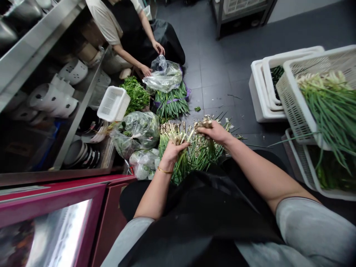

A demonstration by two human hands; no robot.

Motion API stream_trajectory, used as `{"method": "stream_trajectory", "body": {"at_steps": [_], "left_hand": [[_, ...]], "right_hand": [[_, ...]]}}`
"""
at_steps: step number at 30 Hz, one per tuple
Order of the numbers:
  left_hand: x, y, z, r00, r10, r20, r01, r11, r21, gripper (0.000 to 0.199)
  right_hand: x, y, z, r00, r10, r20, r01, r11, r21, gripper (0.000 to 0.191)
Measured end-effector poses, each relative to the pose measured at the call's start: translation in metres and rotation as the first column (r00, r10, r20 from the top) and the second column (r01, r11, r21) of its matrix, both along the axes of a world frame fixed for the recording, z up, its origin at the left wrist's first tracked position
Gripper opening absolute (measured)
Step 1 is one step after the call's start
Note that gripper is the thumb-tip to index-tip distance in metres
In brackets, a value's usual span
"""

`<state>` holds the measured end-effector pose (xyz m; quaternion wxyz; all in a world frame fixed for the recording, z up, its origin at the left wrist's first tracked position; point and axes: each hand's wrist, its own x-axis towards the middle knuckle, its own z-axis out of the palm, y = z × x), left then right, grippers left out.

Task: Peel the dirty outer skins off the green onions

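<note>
My left hand is closed round the pale stems of some green onions, their green leaves hanging down below it. To its right, my right hand grips brownish root ends and peelings, close to the white end of a stem. Under both hands lies a heap of green onions with loose leaves and trimmings. A row of onions with brown roots lies just beyond my left hand.
Opposite, a person handles a plastic bag over purple-tied greens. Bagged vegetables, a white basket and a metal shelf stand left. Onions fill a white crate at right. A red-framed cabinet is near left.
</note>
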<state>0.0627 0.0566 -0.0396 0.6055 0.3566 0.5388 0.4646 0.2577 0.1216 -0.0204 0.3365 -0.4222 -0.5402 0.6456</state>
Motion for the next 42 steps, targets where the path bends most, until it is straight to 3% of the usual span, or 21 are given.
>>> {"method": "stream_trajectory", "body": {"at_steps": [4,7,8,10,12,14,17,19,21,24,27,29,34,39,42], "left_hand": [[-0.009,0.0,0.001,0.999,-0.004,0.04,0.006,0.998,-0.055,0.036],[-0.016,0.001,-0.003,0.998,-0.015,0.053,0.018,0.998,-0.064,0.034],[-0.018,0.002,-0.004,0.998,-0.023,0.06,0.028,0.997,-0.075,0.034],[-0.021,0.004,-0.004,0.995,-0.052,0.084,0.061,0.992,-0.111,0.034],[-0.024,0.007,-0.004,0.988,-0.089,0.123,0.108,0.983,-0.15,0.036],[-0.025,0.009,-0.003,0.982,-0.11,0.156,0.136,0.976,-0.169,0.039],[-0.021,0.01,-0.006,0.983,-0.109,0.146,0.129,0.982,-0.136,0.043],[-0.016,0.01,-0.009,0.989,-0.089,0.121,0.101,0.99,-0.094,0.045],[-0.011,0.01,-0.012,0.993,-0.034,0.109,0.043,0.996,-0.08,0.046],[-0.006,0.007,-0.013,0.992,0.028,0.124,-0.01,0.99,-0.141,0.05],[-0.002,0.004,-0.014,0.994,-0.001,0.108,0.018,0.987,-0.158,0.049],[0.0,0.002,-0.016,0.998,-0.018,0.064,0.025,0.993,-0.113,0.045],[0.0,0.004,-0.016,0.998,-0.038,0.046,0.039,0.999,-0.032,0.039],[-0.01,0.006,-0.004,0.994,-0.075,0.079,0.081,0.994,-0.068,0.043],[-0.02,0.004,0.0,0.991,-0.098,0.088,0.105,0.991,-0.084,0.044]], "right_hand": [[0.026,0.022,-0.002,0.939,-0.289,-0.188,0.283,0.957,-0.058,0.025],[0.041,0.037,-0.008,0.888,-0.44,-0.134,0.447,0.894,0.026,0.024],[0.043,0.041,-0.012,0.899,-0.437,-0.025,0.438,0.895,0.09,0.022],[0.04,0.045,-0.021,0.887,-0.345,0.308,0.301,0.936,0.181,0.016],[0.028,0.043,-0.03,0.772,-0.198,0.604,0.112,0.978,0.177,0.014],[0.012,0.035,-0.032,0.686,-0.107,0.719,-0.027,0.985,0.172,0.012],[-0.013,0.016,-0.024,0.768,0.021,0.64,-0.173,0.969,0.176,0.017],[-0.026,0.002,-0.019,0.864,0.116,0.489,-0.219,0.963,0.158,0.027],[-0.035,-0.008,-0.018,0.906,0.162,0.391,-0.243,0.955,0.167,0.034],[-0.037,-0.01,-0.022,0.934,0.089,0.346,-0.172,0.961,0.217,0.037],[-0.031,-0.003,-0.025,0.941,0.023,0.337,-0.096,0.975,0.203,0.034],[-0.026,0.001,-0.023,0.916,0.022,0.399,-0.123,0.965,0.23,0.025],[-0.025,-0.004,-0.015,0.811,-0.025,0.584,-0.266,0.874,0.406,0.009],[-0.024,-0.004,-0.016,0.921,-0.021,0.39,-0.138,0.916,0.376,0.034],[-0.018,0.003,-0.015,0.982,-0.011,0.187,-0.039,0.964,0.261,0.037]]}}
